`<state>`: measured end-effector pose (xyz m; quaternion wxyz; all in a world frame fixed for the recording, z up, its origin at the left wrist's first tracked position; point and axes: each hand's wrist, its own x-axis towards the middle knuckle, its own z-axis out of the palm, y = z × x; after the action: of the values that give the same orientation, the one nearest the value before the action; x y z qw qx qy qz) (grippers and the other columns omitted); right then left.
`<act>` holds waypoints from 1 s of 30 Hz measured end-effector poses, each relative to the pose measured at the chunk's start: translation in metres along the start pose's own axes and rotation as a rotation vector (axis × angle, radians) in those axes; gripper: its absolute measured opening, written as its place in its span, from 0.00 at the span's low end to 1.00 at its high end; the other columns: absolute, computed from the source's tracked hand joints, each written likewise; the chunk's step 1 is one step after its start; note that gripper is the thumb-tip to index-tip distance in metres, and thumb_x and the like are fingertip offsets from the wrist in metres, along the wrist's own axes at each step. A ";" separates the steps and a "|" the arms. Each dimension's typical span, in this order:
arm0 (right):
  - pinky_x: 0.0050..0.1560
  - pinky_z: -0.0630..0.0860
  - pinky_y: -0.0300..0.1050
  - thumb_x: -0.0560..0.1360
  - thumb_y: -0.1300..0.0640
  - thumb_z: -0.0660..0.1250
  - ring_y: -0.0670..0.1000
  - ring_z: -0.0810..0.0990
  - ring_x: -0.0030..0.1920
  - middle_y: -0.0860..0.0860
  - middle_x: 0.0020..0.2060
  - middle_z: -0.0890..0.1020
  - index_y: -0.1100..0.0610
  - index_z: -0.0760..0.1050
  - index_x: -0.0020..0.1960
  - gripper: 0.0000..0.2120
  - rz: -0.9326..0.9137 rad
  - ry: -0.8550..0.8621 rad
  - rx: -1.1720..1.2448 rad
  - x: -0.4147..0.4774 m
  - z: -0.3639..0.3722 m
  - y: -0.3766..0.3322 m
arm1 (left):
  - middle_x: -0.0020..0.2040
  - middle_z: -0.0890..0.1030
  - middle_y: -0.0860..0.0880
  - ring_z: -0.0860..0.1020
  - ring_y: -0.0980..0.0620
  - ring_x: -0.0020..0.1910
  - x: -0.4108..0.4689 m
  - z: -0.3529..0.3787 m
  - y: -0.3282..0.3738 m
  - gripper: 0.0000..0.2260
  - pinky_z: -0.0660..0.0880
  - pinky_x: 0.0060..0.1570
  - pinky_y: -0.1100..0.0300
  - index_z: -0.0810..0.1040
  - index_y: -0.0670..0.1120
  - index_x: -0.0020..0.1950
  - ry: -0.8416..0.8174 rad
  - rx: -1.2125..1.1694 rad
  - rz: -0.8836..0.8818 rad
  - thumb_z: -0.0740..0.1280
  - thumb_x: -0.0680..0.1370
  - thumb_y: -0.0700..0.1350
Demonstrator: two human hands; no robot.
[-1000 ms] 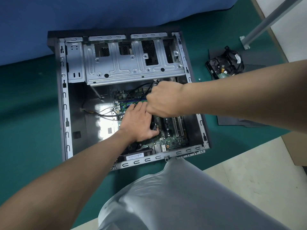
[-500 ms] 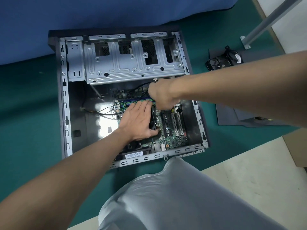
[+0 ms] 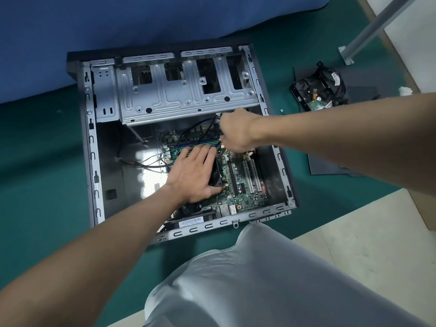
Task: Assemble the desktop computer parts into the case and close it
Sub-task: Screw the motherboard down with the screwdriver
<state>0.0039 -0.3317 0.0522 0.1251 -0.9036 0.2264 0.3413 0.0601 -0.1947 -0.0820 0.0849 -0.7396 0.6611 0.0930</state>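
Observation:
The open computer case (image 3: 94,161) lies flat on a green mat, its silver drive cage (image 3: 177,100) at the far end. The green motherboard (image 3: 245,185) sits inside. My left hand (image 3: 191,173) rests flat with straight fingers on the black cooler fan (image 3: 217,178), fingertips at the memory slots (image 3: 203,143). My right hand (image 3: 238,131) hovers at the right end of those slots, just under the cage edge. Its fingers are curled round the end of a black cable (image 3: 200,125). The fingertips themselves are hidden.
A hard drive (image 3: 316,93) with cables lies on the mat to the right of the case. A dark side panel (image 3: 330,166) lies under my right forearm. Small screws (image 3: 282,111) sit by the case wall. My grey-trousered knee (image 3: 259,279) is at the near edge.
My right hand has moved up and to the right, from above my left hand's fingers toward the cage edge. My left hand stays flat on the fan.

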 end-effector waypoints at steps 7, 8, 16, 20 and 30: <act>0.37 0.70 0.48 0.78 0.61 0.63 0.57 0.75 0.42 0.53 0.36 0.68 0.56 0.67 0.42 0.07 -0.319 0.047 -0.710 -0.013 -0.003 -0.020 | 0.72 0.67 0.43 0.65 0.44 0.70 -0.002 0.004 0.001 0.42 0.62 0.67 0.44 0.62 0.42 0.72 0.022 -0.032 -0.020 0.51 0.72 0.74; 0.36 0.69 0.47 0.78 0.60 0.62 0.58 0.77 0.43 0.53 0.35 0.67 0.56 0.65 0.40 0.10 -0.426 0.090 -0.786 -0.014 -0.004 -0.018 | 0.71 0.69 0.43 0.66 0.44 0.69 -0.002 0.005 0.001 0.41 0.63 0.65 0.45 0.64 0.43 0.71 0.029 -0.032 -0.021 0.51 0.72 0.74; 0.32 0.68 0.44 0.74 0.61 0.63 0.54 0.70 0.34 0.52 0.31 0.63 0.58 0.67 0.40 0.06 -0.299 0.092 -0.432 -0.003 0.003 -0.013 | 0.68 0.69 0.43 0.68 0.44 0.64 0.000 0.007 0.000 0.43 0.66 0.59 0.46 0.60 0.42 0.71 0.040 -0.019 -0.024 0.48 0.70 0.75; 0.32 0.69 0.41 0.78 0.61 0.59 0.52 0.72 0.36 0.50 0.33 0.70 0.59 0.71 0.44 0.05 0.087 -0.043 0.125 0.006 -0.005 -0.013 | 0.69 0.67 0.44 0.68 0.45 0.64 0.001 0.006 0.002 0.44 0.65 0.60 0.47 0.56 0.42 0.74 0.045 -0.034 -0.034 0.51 0.71 0.75; 0.36 0.68 0.48 0.78 0.61 0.59 0.59 0.79 0.46 0.57 0.45 0.78 0.59 0.74 0.48 0.05 -0.554 0.120 -0.783 -0.015 -0.004 -0.012 | 0.68 0.71 0.43 0.69 0.45 0.64 0.000 0.007 0.001 0.42 0.64 0.61 0.46 0.66 0.41 0.69 0.039 -0.026 -0.029 0.51 0.70 0.73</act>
<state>0.0023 -0.3185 0.0658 -0.1516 -0.9273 -0.1612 0.3020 0.0589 -0.1931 -0.0888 0.0637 -0.7520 0.6505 0.0857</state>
